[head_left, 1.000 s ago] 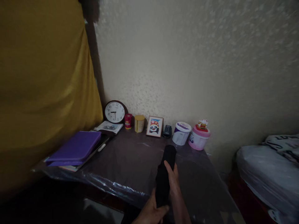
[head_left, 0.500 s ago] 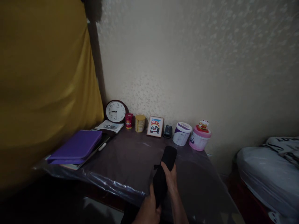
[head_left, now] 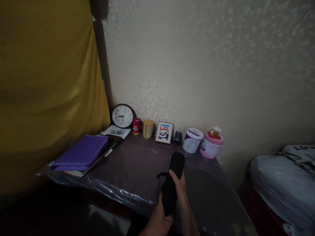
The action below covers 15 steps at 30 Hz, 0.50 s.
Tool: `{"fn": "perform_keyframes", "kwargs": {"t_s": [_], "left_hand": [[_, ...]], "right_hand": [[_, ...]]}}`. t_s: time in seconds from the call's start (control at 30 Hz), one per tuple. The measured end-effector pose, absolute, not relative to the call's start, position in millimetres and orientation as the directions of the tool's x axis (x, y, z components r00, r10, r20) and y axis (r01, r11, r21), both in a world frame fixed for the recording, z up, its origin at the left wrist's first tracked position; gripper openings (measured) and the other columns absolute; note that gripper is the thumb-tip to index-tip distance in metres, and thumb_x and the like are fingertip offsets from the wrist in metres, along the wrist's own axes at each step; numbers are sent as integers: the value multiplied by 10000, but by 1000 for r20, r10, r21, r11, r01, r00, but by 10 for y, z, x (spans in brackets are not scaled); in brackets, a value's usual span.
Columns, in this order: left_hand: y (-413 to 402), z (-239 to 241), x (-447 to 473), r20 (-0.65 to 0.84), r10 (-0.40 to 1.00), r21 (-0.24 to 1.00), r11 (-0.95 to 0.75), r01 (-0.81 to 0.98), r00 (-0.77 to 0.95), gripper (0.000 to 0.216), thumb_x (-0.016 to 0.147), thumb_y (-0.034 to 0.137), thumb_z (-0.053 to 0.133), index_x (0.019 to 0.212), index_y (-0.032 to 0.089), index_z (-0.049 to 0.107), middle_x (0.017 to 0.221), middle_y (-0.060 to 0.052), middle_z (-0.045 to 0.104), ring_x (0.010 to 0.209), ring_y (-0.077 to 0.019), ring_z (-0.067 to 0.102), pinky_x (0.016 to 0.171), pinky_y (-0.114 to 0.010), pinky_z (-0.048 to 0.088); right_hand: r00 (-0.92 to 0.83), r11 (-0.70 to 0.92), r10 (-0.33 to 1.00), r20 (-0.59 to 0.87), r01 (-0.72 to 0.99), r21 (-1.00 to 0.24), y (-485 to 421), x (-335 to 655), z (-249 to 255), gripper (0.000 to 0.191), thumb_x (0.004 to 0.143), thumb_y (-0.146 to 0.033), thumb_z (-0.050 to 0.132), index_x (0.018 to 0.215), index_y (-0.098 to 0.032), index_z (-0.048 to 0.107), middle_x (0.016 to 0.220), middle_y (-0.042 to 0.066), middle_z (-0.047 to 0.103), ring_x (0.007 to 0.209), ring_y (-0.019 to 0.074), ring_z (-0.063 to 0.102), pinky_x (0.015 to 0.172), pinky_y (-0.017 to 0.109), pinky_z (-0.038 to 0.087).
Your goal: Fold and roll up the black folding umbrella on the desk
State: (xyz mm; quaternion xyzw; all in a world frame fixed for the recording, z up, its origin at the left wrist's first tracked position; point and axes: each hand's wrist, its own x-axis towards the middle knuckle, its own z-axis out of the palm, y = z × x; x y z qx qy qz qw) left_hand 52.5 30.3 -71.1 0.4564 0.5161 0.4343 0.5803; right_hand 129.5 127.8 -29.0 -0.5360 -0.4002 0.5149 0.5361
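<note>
A folded black umbrella [head_left: 176, 164] is held at a slant over the front of the table, its thick end pointing away from me. My left hand [head_left: 159, 219] wraps round its lower end. Higher up, my right hand [head_left: 180, 186] grips it from the right side, thumb lying across the black fabric. A loose strap [head_left: 161, 174] sticks out to the left of the umbrella. Some of the fingers of both hands are hidden behind it.
Along the wall stand a clock [head_left: 122, 115], a red can [head_left: 136, 127], a yellow can [head_left: 148, 129], a picture frame [head_left: 164, 132], a dark device [head_left: 177, 138], a white tub [head_left: 192, 141] and a pink tub [head_left: 211, 147]. A purple folder [head_left: 81, 151] lies left on the plastic-covered table [head_left: 133, 164].
The strap now stands out farther left from the umbrella. Both hands keep their hold on it, with a slight shift. The view has moved a little.
</note>
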Motion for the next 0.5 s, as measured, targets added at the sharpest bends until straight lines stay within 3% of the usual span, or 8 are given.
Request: {"fn": "perform_keyframes", "kwargs": {"t_s": [0.13, 0.2, 0.3, 0.37, 0.43, 0.5], "left_hand": [[300, -647, 452, -73, 996, 991, 68, 115, 46, 802, 693, 185, 546, 1369, 126, 119, 866, -80, 597, 692, -130, 580, 616, -211, 436], [294, -584, 410, -133, 987, 991, 131, 31, 94, 851, 685, 221, 569, 1374, 142, 76, 796, -54, 593, 588, -117, 557, 557, -216, 432], [280, -503, 367, -252, 924, 912, 326, -248, 287, 884, 726, 314, 530, 1359, 208, -78, 663, 11, 564, 428, -99, 497, 441, -213, 413], [269, -470, 363, -254, 890, 851, 392, -350, 379, 791, 748, 327, 491, 1352, 232, -10, 613, 25, 551, 388, -87, 473, 394, -185, 389], [261, -454, 380, -217, 903, 869, 351, -348, 370, 740, 728, 301, 496, 1341, 189, 96, 547, 44, 514, 355, -67, 423, 359, -153, 353], [257, -453, 402, -241, 928, 923, 309, -228, 284, 785, 717, 263, 496, 1356, 153, 53, 513, 65, 477, 326, -58, 380, 332, -145, 331]], "right_hand": [[158, -115, 977, -144, -176, -978, 1250, 1252, -248, 711, 569, -473, 710, 1162, -163, 469, 867, 32, 625, 752, 189, 603, 636, 269, 480], [152, -148, 972, -180, -202, -968, 1209, 1269, -238, 689, 570, -480, 706, 1148, -174, 487, 871, 27, 623, 753, 188, 602, 641, 272, 481], [167, -263, 941, -295, -186, -947, 1115, 1317, -206, 642, 593, -543, 664, 1112, -192, 519, 890, 31, 623, 765, 200, 602, 639, 291, 487], [168, -305, 927, -335, -182, -935, 1073, 1336, -193, 623, 613, -572, 630, 1099, -197, 529, 908, 34, 623, 769, 202, 604, 630, 296, 490], [159, -260, 943, -292, -196, -946, 1085, 1334, -214, 620, 612, -552, 636, 1102, -187, 529, 906, 36, 626, 766, 197, 606, 630, 288, 488], [142, -169, 970, -197, -187, -968, 1150, 1323, -272, 652, 587, -503, 673, 1123, -166, 517, 873, 39, 630, 754, 197, 607, 635, 282, 484]]}}
